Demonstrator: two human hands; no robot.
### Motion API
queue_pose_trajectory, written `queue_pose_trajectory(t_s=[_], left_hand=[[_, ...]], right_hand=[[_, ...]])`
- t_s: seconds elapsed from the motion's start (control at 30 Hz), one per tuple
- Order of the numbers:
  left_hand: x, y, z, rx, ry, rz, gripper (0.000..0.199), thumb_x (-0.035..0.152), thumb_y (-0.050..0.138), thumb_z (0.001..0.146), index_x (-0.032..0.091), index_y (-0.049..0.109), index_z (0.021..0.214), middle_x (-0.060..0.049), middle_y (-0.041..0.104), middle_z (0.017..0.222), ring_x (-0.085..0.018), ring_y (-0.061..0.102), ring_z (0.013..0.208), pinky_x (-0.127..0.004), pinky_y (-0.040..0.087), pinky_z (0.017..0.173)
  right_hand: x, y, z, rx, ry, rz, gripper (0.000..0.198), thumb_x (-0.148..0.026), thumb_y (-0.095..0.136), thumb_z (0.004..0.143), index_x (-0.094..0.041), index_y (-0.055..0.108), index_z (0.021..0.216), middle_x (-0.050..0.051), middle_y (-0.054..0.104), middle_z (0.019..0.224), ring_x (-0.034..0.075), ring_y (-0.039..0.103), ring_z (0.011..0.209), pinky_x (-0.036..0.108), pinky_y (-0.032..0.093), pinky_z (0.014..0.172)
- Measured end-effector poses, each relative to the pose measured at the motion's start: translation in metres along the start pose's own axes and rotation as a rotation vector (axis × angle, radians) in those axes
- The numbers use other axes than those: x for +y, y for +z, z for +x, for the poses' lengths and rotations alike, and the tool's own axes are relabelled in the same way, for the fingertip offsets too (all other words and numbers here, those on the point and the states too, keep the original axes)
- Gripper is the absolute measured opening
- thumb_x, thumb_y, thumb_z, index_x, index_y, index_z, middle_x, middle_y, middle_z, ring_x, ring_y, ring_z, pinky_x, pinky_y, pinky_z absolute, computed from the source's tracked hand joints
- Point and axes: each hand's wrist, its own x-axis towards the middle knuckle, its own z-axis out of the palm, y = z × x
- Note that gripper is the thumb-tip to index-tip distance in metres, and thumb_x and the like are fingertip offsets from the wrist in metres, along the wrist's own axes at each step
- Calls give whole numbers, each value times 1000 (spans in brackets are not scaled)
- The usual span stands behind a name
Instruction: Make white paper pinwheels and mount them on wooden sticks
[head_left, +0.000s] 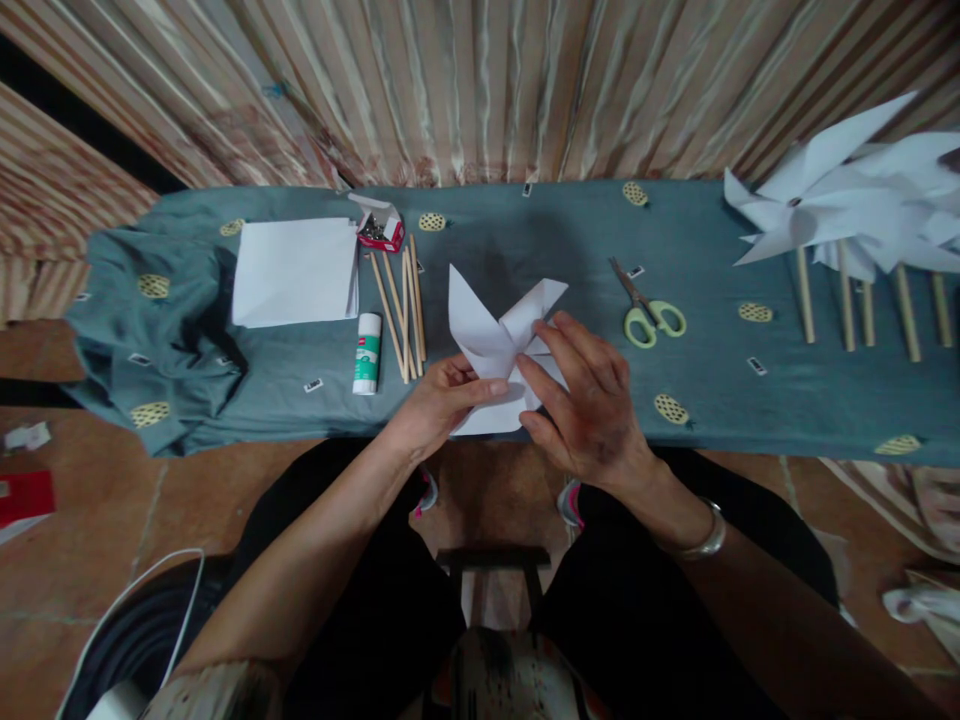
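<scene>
A white paper pinwheel [480, 340] with folded blades is held over the front edge of the cloth-covered table. My left hand [442, 400] grips its lower left side, thumb on top and fingers underneath. On the pinwheel's right, my right hand [581, 400] touches the paper near its middle with bent fingertips; its palm and the paper's right blade are partly hidden. Left of the pinwheel lie several thin wooden sticks [406, 310] and an upright-looking glue stick [367, 355] with a green label. Scissors with light green handles [646, 312] rest to the right.
A stack of white paper [296, 272] and an open red box of small metal pins [381, 225] sit at the left. Finished pinwheels on sticks [817, 190] pile up at the far right. The blue-green tablecloth [720, 400] is bunched at its left end; a curtain [480, 90] hangs behind.
</scene>
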Motion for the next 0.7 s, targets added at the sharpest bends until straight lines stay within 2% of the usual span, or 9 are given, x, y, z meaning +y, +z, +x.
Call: queue_pose_trajectory(t_s=[0.2,0.4,0.7], left_hand=[[-6,5,2,110,30,38,36,22,89,52,15,75,84,-3,75,82,-15,66,68,-27,52,67],[-11,6,7,178,44,17,33,26,88,55,14,76,83,-4,76,80,-14,64,62,-25,50,61],[-10,9,8,207,-12,-29,35,27,89,52,12,74,79,-7,77,83,-16,67,65,-28,51,65]], right_hand=[[-4,2,1,10,11,-47,42,-40,39,98,-20,51,132,14,46,148,29,35,142,48,33,109],[-6,5,3,6,30,-31,38,-34,42,96,-20,53,129,13,46,148,29,33,143,49,32,110],[-7,5,6,61,35,23,35,-32,42,96,-20,53,127,13,47,146,29,35,142,49,36,109]])
